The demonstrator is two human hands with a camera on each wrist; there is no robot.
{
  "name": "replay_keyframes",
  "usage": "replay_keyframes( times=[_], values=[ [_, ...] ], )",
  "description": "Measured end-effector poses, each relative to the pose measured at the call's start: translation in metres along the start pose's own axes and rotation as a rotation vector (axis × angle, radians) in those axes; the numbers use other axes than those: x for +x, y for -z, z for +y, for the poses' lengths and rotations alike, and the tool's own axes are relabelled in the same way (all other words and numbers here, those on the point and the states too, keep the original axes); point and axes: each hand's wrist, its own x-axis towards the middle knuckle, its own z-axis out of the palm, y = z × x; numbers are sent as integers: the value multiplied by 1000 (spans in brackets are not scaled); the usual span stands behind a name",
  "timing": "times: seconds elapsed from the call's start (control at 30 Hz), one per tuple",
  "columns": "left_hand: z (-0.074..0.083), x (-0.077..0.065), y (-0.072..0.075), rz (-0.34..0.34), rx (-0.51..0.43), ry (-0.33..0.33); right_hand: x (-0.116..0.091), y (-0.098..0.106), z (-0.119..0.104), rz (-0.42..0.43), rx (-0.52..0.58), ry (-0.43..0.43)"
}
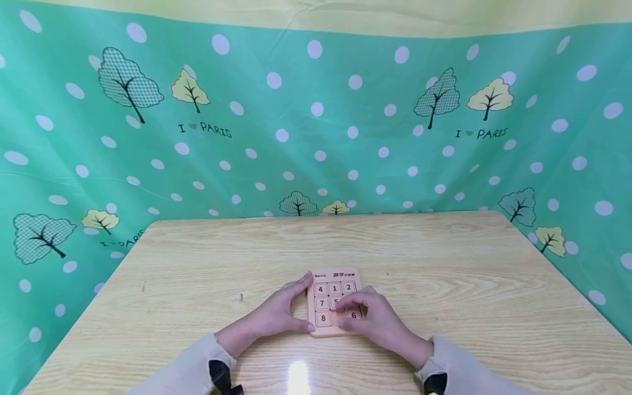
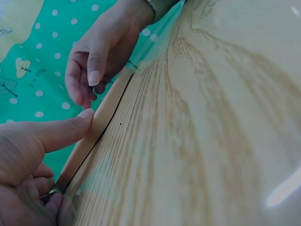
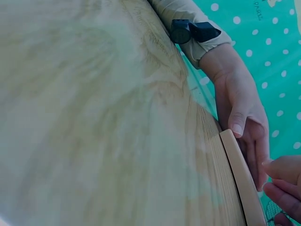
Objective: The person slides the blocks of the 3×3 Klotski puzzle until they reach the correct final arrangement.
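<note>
A pink sliding number puzzle point(image 1: 323, 331) lies flat on the table. Tiles 4, 1, 2, 7, 5, 8 and 6 can be read; a blank slot shows in the bottom row, and the right end of the middle row is covered by the right hand. My left hand point(image 1: 278, 315) holds the puzzle at its left side, thumb on the near corner and fingers along the far part. Over the lower right tiles is my right hand point(image 1: 372, 321), index finger and thumb apart around the blank slot. The left wrist view shows its fingers just above the puzzle edge point(image 2: 106, 110), with no piece visible between them.
The puzzle rests on a wood-grain table point(image 1: 197, 247) with a light reflection near its front edge. Behind and beside it hangs a green dotted cloth point(image 1: 316, 153) with tree prints. Both wrists carry black devices point(image 3: 193, 31) over light sleeves.
</note>
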Motion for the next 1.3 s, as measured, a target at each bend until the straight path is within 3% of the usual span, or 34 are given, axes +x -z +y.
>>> replay_keyframes(
  times=[0.63,1.3],
  values=[
    [-1,1,0,-8,-2,-10,10,-31,-15,2,-62,26],
    [0,-1,2,-8,-6,-9,15,-39,-18,15,-96,33]
  ],
)
